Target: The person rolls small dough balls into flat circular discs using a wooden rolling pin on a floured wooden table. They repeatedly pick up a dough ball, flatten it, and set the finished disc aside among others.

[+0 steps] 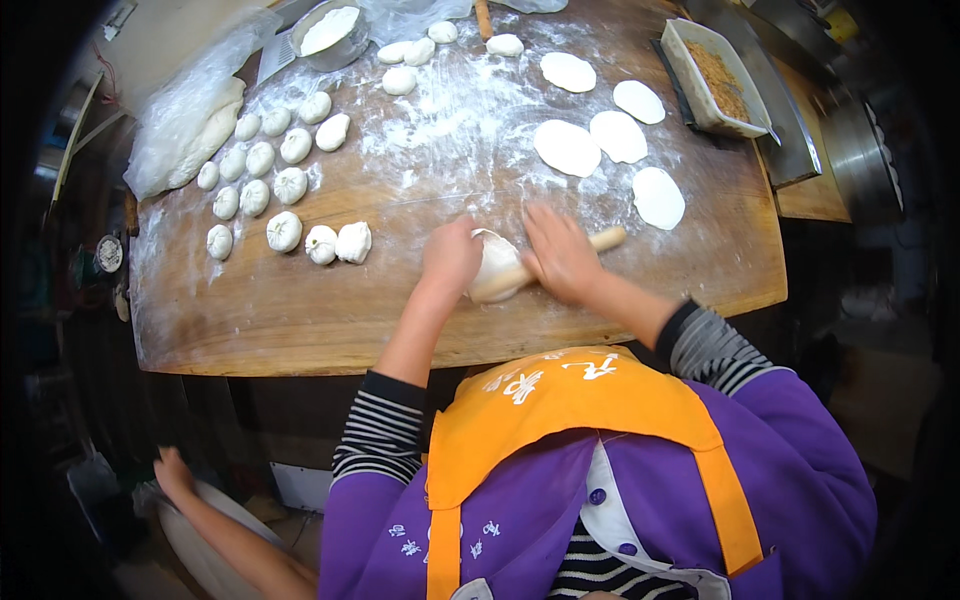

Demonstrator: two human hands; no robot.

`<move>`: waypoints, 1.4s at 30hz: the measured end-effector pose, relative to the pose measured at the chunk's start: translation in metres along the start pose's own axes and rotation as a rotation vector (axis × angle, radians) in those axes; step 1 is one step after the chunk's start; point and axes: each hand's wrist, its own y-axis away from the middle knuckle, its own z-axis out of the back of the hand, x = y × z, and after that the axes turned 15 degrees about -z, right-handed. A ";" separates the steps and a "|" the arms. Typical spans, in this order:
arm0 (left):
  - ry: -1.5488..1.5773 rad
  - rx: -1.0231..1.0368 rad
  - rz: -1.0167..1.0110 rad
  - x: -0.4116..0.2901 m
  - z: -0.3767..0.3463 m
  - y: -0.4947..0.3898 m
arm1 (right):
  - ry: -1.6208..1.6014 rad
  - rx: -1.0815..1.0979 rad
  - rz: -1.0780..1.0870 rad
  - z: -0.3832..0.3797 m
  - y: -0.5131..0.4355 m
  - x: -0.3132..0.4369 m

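My left hand (452,253) pinches the edge of a round dough wrapper (496,257) near the front of the floured wooden table. Across the wrapper's near part lies a thin wooden rolling pin (609,239), tilted up to the right. My right hand (561,251) rests on the pin with its palm down and fingers stretched out. Several flat white wrappers (568,148) lie beyond it to the right. Pleated, filled buns (284,232) and smaller dough balls (399,80) sit on the left and at the back.
A large dough mass (214,135) lies partly under plastic at the left. A metal bowl of flour (330,34) stands at the back. One tub of brown filling (718,79) is at the right. Another person's arm (232,525) shows at lower left, below the wooden table (360,330).
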 end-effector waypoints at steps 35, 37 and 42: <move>0.259 0.046 0.253 0.009 0.011 0.014 | -0.035 0.062 0.108 -0.001 0.041 0.003; 0.137 0.217 0.228 0.012 0.010 0.024 | 0.003 0.040 0.144 -0.005 0.035 0.003; 0.089 -0.005 0.237 0.022 0.013 0.037 | 0.038 -0.070 0.073 -0.004 0.018 0.007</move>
